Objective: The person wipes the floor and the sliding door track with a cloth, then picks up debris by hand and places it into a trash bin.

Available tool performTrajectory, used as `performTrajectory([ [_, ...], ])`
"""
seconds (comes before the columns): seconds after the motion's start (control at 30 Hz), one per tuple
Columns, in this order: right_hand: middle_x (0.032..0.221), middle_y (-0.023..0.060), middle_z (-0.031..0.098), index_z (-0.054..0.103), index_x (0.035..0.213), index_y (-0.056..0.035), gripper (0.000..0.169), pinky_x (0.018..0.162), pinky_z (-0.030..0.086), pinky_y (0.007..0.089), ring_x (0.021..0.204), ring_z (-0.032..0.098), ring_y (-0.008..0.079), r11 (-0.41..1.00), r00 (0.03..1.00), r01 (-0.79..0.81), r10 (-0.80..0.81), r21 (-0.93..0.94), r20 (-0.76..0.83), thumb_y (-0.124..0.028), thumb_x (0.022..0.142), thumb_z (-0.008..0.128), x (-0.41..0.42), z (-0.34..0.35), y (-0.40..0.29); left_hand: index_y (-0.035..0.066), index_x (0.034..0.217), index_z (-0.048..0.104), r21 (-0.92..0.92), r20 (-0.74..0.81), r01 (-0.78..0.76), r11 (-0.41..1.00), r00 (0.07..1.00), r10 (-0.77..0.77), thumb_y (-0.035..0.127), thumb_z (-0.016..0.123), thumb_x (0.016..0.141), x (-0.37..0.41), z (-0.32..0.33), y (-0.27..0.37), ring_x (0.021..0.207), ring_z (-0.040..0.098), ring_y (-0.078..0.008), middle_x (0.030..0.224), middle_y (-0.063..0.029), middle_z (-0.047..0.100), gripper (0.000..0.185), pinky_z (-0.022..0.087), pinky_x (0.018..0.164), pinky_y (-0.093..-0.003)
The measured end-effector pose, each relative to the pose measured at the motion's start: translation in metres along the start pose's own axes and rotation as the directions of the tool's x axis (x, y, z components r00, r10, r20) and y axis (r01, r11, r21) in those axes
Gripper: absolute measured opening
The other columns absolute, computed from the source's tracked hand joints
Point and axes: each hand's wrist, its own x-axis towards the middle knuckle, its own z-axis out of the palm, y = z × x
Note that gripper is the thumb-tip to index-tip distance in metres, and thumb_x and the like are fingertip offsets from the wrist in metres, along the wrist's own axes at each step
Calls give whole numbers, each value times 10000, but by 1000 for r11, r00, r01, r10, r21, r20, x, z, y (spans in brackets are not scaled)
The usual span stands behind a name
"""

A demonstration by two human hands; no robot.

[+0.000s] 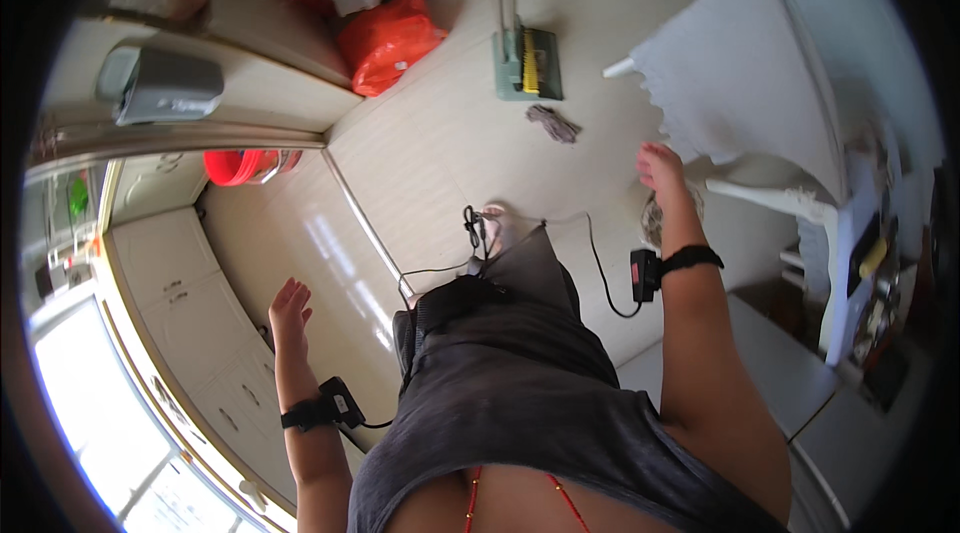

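My left hand (289,314) hangs in the air at the left, over the tiled floor beside white cabinets (187,308). Nothing is in it, and its thumb stands apart from the fingers. On the right, my right hand (660,169) is raised near the scalloped edge of a white tablecloth (742,68). It too is bare, with the fingers loosely bent and a little apart. A black wrist device (341,404) is strapped to my left forearm and another device (645,276) to my right, each with a cable.
A green dustpan (551,64) with a yellow-toothed edge stands upright ahead, a crumpled grey cloth (553,123) near it. A red plastic bag (390,45), a red bucket (236,167) and a grey bin (171,85) are leftward. A metal floor strip (365,219) crosses the doorway.
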Motion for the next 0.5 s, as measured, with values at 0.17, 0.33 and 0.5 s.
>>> performTrajectory([
  [0.17, 1324, 84, 315, 420, 1217, -312, 558, 908, 271, 568, 1207, 312, 242, 400, 948, 54, -307, -915, -78, -484, 704, 554, 4, 35, -1, 26, 1180, 467, 45, -63, -39, 998, 997, 41, 239, 618, 753, -1, 0, 22, 934, 511, -155, 1110, -82, 537, 500, 391, 736, -287],
  [0.33, 1245, 123, 412, 576, 1011, -156, 381, 896, 333, 492, 1148, 365, 294, 179, 895, 205, -433, -962, 110, -415, 734, 543, 16, 79, -26, 46, 1172, 487, -3, -161, -61, 998, 985, 60, 260, 630, 752, 6, -27, -11, 989, 500, -178, 1129, -84, 532, 493, 380, 787, -302],
  [0.5, 634, 177, 585, 598, 617, 15, 421, 614, 439, 448, 644, 570, 353, 305, 893, 417, -314, -856, 323, -388, 724, 540, 111, 161, -15, -33, 1137, 492, -88, -359, 49, 995, 930, -78, 217, 648, 736, 4, -89, -46, 1000, 516, -193, 1111, -144, 542, 497, 391, 851, -277],
])
